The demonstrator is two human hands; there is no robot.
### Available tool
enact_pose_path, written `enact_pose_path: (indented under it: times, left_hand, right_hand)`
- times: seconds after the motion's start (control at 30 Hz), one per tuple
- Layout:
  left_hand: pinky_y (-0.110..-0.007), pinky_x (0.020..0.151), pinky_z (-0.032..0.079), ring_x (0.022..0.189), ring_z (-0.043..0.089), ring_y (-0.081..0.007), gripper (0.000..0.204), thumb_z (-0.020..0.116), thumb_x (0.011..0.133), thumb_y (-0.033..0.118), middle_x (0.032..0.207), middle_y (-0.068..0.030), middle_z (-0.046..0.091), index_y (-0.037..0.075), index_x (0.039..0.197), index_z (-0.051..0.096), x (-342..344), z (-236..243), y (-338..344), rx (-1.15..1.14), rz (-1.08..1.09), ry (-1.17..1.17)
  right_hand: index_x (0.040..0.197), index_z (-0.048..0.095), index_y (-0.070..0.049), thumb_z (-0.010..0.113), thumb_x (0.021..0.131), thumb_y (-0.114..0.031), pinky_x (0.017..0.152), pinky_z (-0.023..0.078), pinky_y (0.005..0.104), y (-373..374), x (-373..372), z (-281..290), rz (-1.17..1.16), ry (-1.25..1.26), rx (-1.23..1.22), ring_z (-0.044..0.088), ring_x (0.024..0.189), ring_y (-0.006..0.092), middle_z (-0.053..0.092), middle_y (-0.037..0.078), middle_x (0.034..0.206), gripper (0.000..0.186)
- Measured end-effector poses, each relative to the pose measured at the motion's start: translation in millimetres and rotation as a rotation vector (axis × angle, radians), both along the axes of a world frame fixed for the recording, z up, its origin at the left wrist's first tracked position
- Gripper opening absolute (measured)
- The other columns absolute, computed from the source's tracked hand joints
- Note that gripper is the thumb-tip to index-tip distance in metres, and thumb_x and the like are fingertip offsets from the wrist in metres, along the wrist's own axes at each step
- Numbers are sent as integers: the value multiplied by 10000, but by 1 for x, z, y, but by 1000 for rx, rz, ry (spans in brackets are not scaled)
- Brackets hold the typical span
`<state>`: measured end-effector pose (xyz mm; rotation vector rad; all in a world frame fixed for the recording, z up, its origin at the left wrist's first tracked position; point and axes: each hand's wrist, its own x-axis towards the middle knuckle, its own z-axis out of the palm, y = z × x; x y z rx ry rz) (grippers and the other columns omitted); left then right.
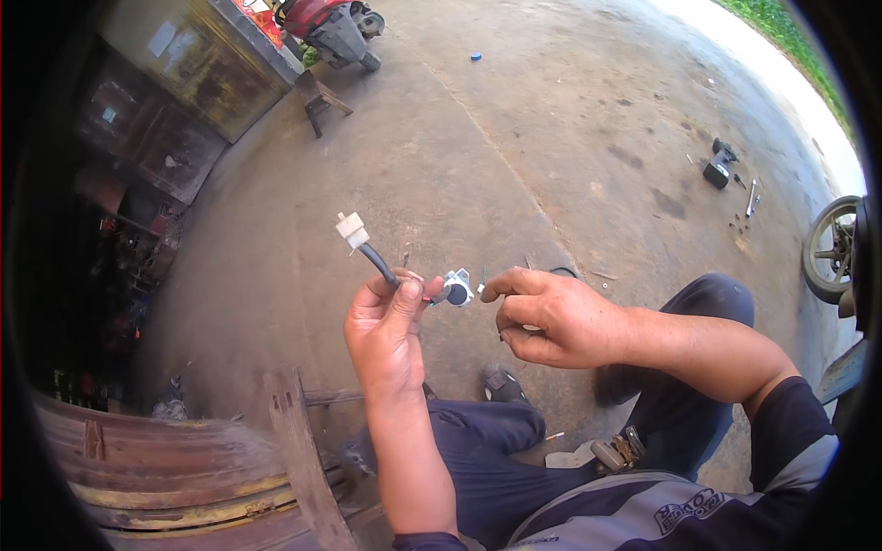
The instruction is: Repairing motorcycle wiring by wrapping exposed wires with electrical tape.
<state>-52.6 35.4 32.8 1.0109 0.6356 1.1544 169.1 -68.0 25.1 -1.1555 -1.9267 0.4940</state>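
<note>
Hands meet in front of the seated person, above the knees and the concrete floor [514, 138]. The left hand [386, 326] is closed, thumb pressing against the fingers, around a black cable [377, 262] that rises up and away from it and ends in a white plug connector [350, 230]. Just to the right of that hand, between both hands, sits a small metal switch part [457, 288] with a dark round face, held at the left fingertips. The right hand [551, 317] is curled, its forefinger and thumb pinched close at a thin green wire [481, 278] beside the part; whether it actually grips the wire cannot be told.

Below the left hand stands a worn wooden bench [184, 468]. Far beyond the right hand, loose black parts [719, 165] and small tools lie on the floor, near a wheel [831, 248] at the right edge. Far ahead of the left hand stand a small wooden stool [317, 99] and a red scooter [326, 26].
</note>
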Motion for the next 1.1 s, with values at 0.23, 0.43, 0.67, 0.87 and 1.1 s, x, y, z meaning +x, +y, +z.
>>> enact_pose_path:
  times: [0.23,0.43,0.67,0.87,1.1]
  left_hand:
    - [-370,984,573,1074,715,-197,164,854,939,69,1163,-108,773,48,1067,754,20,-17,-17,61,-34,107]
    - [-361,995,561,1111,717,-195,319,716,1080,227,1237,-126,751,-28,1272,710,27,-11,-21,-118,-253,83]
    - [-329,1013,548,1138,694,-160,332,635,1119,145,1249,-98,748,-58,1379,665,27,-10,-28,-7,-338,278]
    - [-289,957,567,1073,716,-126,263,730,1061,95,1179,-79,783,-35,1289,725,24,-15,-22,116,-288,434]
    - [-269,850,572,943,707,-102,227,741,1060,116,1019,-32,767,-36,1228,739,27,-21,-25,107,-105,408]
  right_hand:
    - [990,708,-5,703,920,-115,860,596,483,7,-10,-8,99,147,-30,726,985,416,699,205,1223,131]
    - [1023,700,6,699,970,-127,817,557,429,4,-14,-8,106,336,-223,702,912,328,685,158,975,143]
    - [1040,707,5,690,1018,-155,819,547,392,7,-5,0,-23,358,-293,680,901,248,697,118,979,163]
    - [1052,724,4,698,1037,-167,814,535,316,9,-6,-2,-44,602,-340,656,949,116,691,67,1028,173]
    - [1070,725,18,691,1037,-134,856,545,313,13,1,4,-78,465,-92,664,986,131,701,78,1072,159]
